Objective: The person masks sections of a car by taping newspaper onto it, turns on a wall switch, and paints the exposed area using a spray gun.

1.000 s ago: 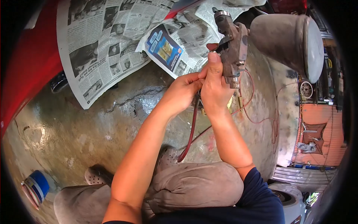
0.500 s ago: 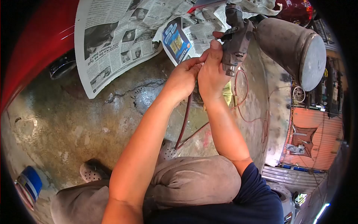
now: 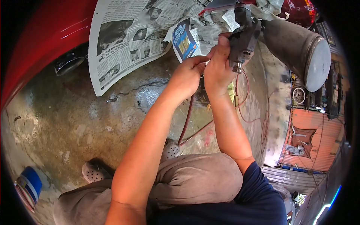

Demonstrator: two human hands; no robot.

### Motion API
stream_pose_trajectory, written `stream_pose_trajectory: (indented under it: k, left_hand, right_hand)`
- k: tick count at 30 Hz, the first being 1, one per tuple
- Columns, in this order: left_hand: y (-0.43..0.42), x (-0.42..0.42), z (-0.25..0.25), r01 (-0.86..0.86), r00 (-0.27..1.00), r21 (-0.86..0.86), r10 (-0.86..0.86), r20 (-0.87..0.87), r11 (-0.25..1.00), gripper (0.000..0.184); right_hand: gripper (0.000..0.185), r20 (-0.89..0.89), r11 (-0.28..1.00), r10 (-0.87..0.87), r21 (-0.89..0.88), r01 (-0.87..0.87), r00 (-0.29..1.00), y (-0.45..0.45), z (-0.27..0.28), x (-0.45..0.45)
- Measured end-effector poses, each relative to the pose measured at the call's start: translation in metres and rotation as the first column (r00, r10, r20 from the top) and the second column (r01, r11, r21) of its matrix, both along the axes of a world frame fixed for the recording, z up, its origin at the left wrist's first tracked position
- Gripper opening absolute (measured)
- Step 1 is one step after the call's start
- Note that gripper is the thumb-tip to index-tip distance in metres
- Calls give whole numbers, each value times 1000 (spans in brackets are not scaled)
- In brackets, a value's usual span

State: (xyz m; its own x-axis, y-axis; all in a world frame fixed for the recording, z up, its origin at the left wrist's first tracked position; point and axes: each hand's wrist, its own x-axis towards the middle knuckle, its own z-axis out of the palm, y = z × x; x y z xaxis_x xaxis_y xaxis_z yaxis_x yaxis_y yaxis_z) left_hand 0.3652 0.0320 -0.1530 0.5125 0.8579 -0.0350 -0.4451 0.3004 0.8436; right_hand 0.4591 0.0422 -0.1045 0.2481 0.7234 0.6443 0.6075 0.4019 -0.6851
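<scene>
My right hand (image 3: 217, 77) is closed around the handle of a dark grey spray gun (image 3: 243, 39), its thumb up along the gun's body. A large grey cup (image 3: 290, 47) with a flat round end is joined to the gun on the right. My left hand (image 3: 187, 77) is closed beside the right one, its fingertips pinched together near the base of the handle. A dark red air hose (image 3: 187, 116) comes out from under the left hand and bends near my foot. The exact spot where the left fingers grip is hidden.
Printed newspaper sheets (image 3: 123, 48) hang beside a glossy red panel (image 3: 48, 33). Behind my right wrist is a yellow-green item (image 3: 231, 92). More thin hose (image 3: 264, 129) loops over the stained concrete floor (image 3: 93, 127). A blue-and-white object (image 3: 30, 185) is at lower left.
The view has shifted slightly, so the newspaper and red panel appear further right. Both hands and the spray gun have moved slightly to the right in view, with both grips kept.
</scene>
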Motion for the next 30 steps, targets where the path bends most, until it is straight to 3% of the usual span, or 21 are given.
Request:
stream_pose_trajectory:
  k: [9, 18, 22, 26, 30]
  left_hand:
    - [-2, 3, 4, 2, 999, -9, -3, -42, 1000, 35]
    - [-3, 8, 7, 74, 994, -58, -69, 83, 996, 35]
    - [-3, 3, 18, 38, 999, 51, -38, 2, 998, 36]
    - [-2, 13, 14, 70, 997, 77, -73, 36, 995, 38]
    - [-8, 21, 19, 102, 995, 17, -102, 22, 995, 38]
  right_hand:
    - [50, -44, 997, -39, -66, 36, 998, -10, 9, -2]
    - [40, -61, 978, -156, -150, 146, 986, -14, 22, -9]
    - [36, -125, 971, -161, -200, 134, 979, -25, 40, -14]
    - [33, -64, 983, -131, -140, 121, 989, -30, 46, -4]
    - [31, -17, 970, -153, -193, 146, 988, -37, 56, -3]
